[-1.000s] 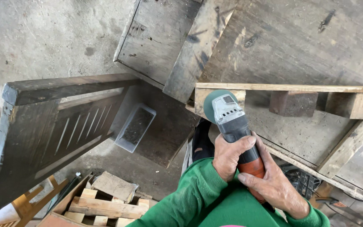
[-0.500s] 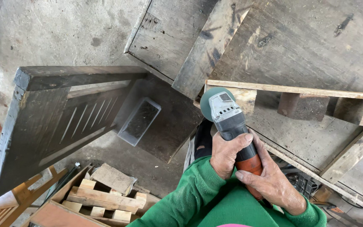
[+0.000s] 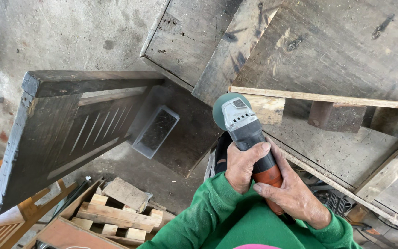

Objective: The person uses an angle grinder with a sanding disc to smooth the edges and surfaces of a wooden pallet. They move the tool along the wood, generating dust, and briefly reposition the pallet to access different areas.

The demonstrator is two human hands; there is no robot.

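I have the grinder point(image 3: 247, 133) in both hands, held up in front of my chest, its green disc guard pointing toward twelve o'clock. My left hand point(image 3: 244, 166) is wrapped round the grey body, its fingers point(image 3: 259, 150) closed tight over the top. My right hand point(image 3: 295, 196) sits behind it at about five o'clock, fingers closed on the orange rear grip. The disc end hovers just at the pale end of the thin wooden strip point(image 3: 318, 97) that runs off toward three o'clock across the pallet point(image 3: 346, 152); I cannot tell whether disc and wood are touching.

At nine o'clock stands a dark slatted panel point(image 3: 61, 129), leaning, with a clear plastic tray point(image 3: 155, 131) lying on the boards between it and the grinder. At seven o'clock, down on the floor, is a heap of short wood offcuts point(image 3: 116, 212).

I judge this as the lining-up step: tool gripped and aimed, work not plainly begun. The next move calls for a steady two-handed hold, the disc brought flat and gently against the wood, and my green sleeves point(image 3: 199, 221) kept well back from the spinning end.
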